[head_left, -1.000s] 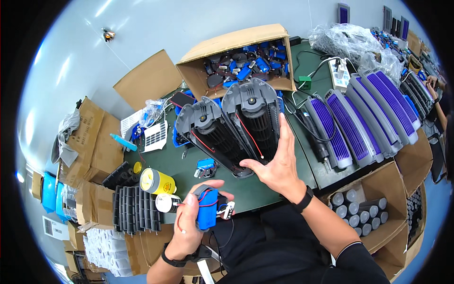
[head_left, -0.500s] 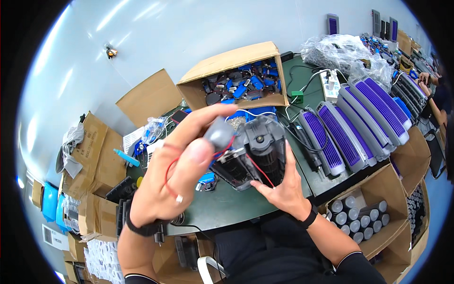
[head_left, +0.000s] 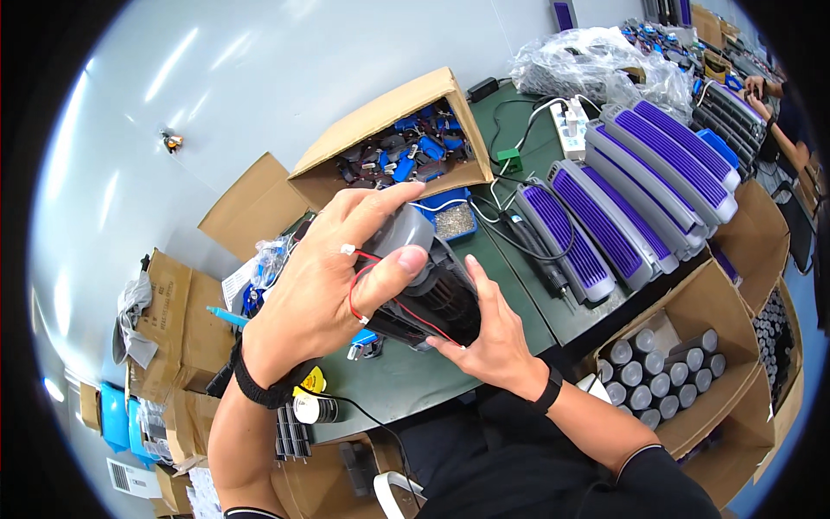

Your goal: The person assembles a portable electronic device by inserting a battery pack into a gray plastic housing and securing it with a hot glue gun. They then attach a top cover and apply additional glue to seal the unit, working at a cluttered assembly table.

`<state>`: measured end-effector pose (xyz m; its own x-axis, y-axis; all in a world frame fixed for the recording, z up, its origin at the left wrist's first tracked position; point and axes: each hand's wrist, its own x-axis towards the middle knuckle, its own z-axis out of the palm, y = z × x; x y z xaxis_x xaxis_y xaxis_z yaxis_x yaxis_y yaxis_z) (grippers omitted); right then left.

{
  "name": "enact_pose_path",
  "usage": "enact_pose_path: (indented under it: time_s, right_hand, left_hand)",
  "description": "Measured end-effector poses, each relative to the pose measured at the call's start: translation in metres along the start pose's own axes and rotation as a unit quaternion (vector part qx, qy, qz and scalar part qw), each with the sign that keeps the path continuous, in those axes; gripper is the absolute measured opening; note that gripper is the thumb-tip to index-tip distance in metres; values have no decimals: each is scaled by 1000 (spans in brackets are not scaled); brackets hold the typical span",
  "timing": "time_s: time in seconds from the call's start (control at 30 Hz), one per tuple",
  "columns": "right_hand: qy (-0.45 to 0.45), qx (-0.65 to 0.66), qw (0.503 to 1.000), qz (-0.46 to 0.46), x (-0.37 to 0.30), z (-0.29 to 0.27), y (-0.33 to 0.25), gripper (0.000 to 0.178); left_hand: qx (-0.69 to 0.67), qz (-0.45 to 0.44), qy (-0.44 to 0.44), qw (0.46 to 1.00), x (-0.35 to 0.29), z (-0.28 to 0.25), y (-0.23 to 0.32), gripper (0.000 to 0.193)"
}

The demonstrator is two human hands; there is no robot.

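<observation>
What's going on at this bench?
A person's left hand holds a gray rounded piece at the upper end of a dark housing, while the right hand grips the housing's side above the green table. A red wire trails along the housing. Whether the piece is seated can't be told. Behind is an open cardboard box of blue parts; purple-and-gray units stand in a row to the right.

The left hand (head_left: 316, 268) hides much of the dark housing (head_left: 445, 298) and part of the gray cap (head_left: 408, 227), so their contact cannot be judged. The pieces (head_left: 454, 222) in the blue tray (head_left: 456, 195) are too small to tell, and at far right another person (head_left: 785, 143) is cut off.
</observation>
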<state>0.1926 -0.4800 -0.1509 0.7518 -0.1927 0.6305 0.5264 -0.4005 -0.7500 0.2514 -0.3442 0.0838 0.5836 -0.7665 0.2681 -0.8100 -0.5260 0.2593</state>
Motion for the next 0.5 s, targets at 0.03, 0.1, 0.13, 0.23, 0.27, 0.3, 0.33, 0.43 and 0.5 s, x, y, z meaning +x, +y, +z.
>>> enact_pose_path:
  time_s: [0.03, 0.1, 0.13, 0.23, 0.27, 0.3, 0.33, 0.43, 0.5]
  right_hand:
    - [5, -7, 1000, -2, 0, 0, 1, 124]
    - [15, -19, 1000, -7, -1, 0, 2, 125]
    - [11, -17, 1000, 1, -1, 0, 2, 125]
    - [4, -10, 1000, 13, -1, 1, 0, 126]
    - [6, -9, 1000, 12, -1, 1, -1, 126]
    - [8, -10, 1000, 10, 0, 1, -1, 126]
    - [9, -9, 1000, 8, 0, 1, -1, 125]
    - [15, -6, 1000, 4, -1, 0, 0, 124]
    - [19, -3, 1000, 4, -2, 0, 0, 123]
  left_hand:
    - [3, 1, -2, 1000, 1, 1, 0, 60]
    - [8, -2, -6, 1000, 2, 3, 2, 61]
    - [10, -6, -8, 1000, 2, 3, 4, 60]
    - [30, -12, -12, 999, -1, 4, 10, 59]
    - [39, -14, -12, 999, -2, 5, 11, 59]
    - [44, -9, -6, 999, -2, 6, 12, 58]
    - [50, -4, 0, 999, -2, 8, 13, 58]
    - [38, -22, 13, 999, -4, 14, 16, 57]
    - [18, -41, 15, 999, -5, 17, 18, 57]
